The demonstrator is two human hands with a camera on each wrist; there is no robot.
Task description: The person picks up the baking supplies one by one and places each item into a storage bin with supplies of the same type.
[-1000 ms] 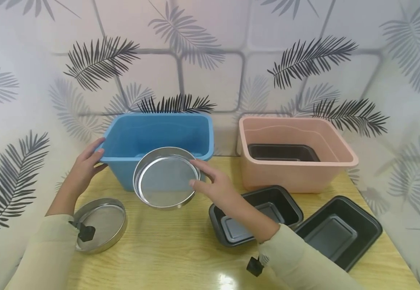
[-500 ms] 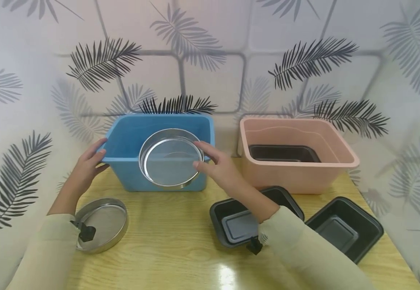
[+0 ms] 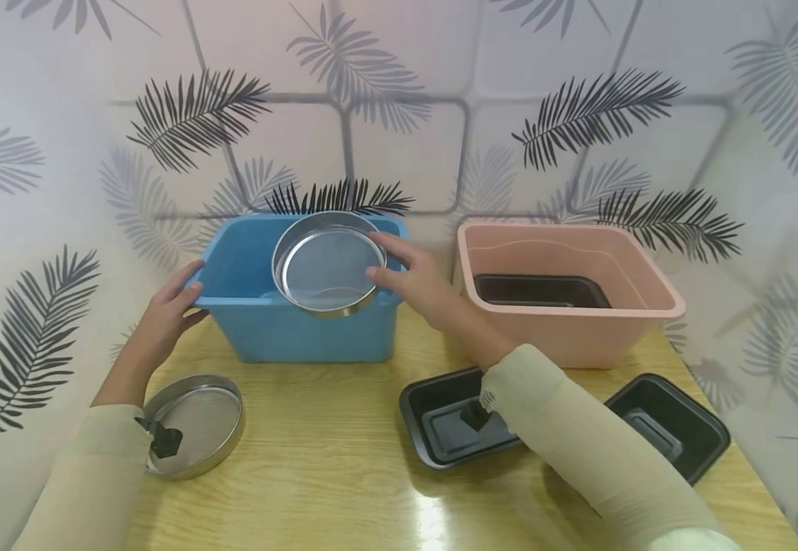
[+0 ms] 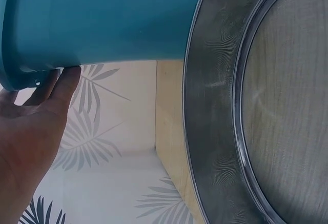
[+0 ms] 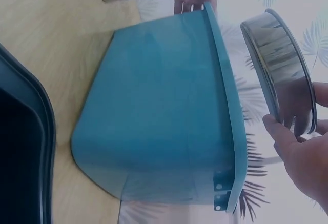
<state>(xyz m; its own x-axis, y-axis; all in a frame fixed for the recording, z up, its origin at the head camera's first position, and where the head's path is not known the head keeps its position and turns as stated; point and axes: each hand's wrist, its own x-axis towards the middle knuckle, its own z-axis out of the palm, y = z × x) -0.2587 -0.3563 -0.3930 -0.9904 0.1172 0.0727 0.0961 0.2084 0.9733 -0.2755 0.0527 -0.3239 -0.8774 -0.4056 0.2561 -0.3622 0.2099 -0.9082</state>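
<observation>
My right hand (image 3: 419,282) pinches a round metal sieve (image 3: 330,264) by its right side, thumb on one side and fingers on the other. Tilted, the sieve is held above the blue plastic tub (image 3: 316,337), and the tub shows through its mesh; the right wrist view has the sieve (image 5: 282,70) apart from the tub's rim. At the tub's left end, my left hand (image 3: 164,314) holds the rim, with fingers (image 4: 66,85) against its underside in the left wrist view. A second sieve (image 3: 195,425) lies on the table by my left wrist.
A pink tub (image 3: 536,337) stands to the right with a dark loaf pan (image 3: 539,291) inside. Two more dark loaf pans, one nearer (image 3: 454,425) and one farther right (image 3: 681,428), lie on the wooden table (image 3: 316,459), partly behind my right sleeve. A patterned wall (image 3: 405,153) stands behind.
My right hand has raised the sieve from in front of the blue tub to above its opening, moving slightly right. The left hand has stayed at the tub's rim.
</observation>
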